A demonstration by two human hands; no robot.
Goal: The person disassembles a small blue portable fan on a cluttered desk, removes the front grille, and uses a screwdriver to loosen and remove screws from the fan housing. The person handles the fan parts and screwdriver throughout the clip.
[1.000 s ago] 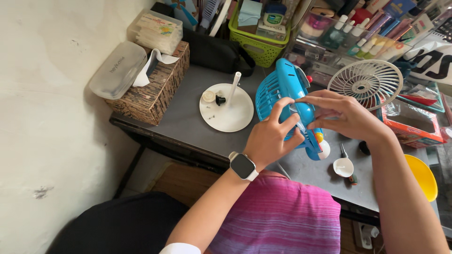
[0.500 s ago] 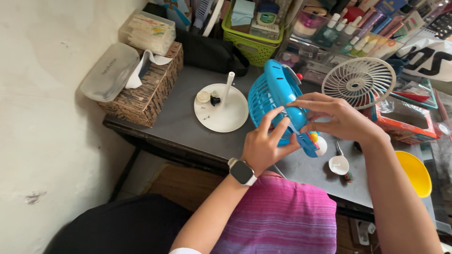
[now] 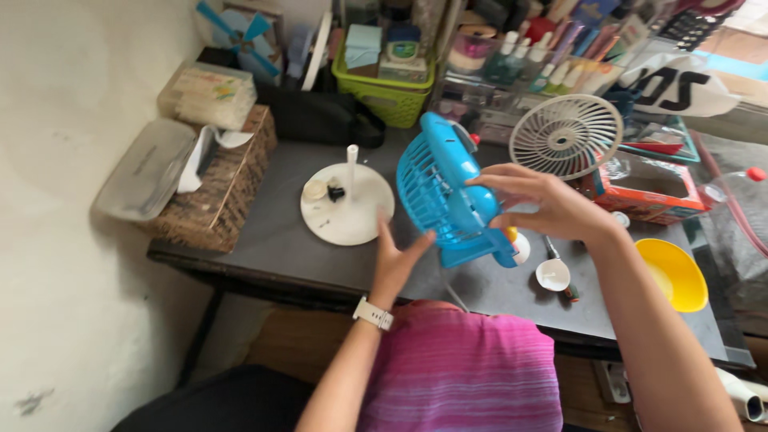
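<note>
My right hand (image 3: 540, 204) grips a small blue fan housing (image 3: 444, 192) with a grille back, holding it tilted above the dark table (image 3: 264, 248). My left hand (image 3: 396, 260), with a white watch on the wrist, is open just left of and below the fan, fingers spread and close to its lower edge. A white round fan base (image 3: 346, 208) with an upright post lies on the table to the left, with small parts on it. A white fan grille (image 3: 566, 136) stands behind my right hand.
A woven tissue box (image 3: 220, 188) with a clear plastic lid (image 3: 148, 168) sits at the left. A green basket (image 3: 388, 92) and bottles line the back. A yellow bowl (image 3: 672, 276), a white spoon (image 3: 552, 272) and an orange box (image 3: 648, 192) lie on the right.
My left hand has let go of the blue fan and opened beside it. My right hand keeps holding the fan, now tilted more upright.
</note>
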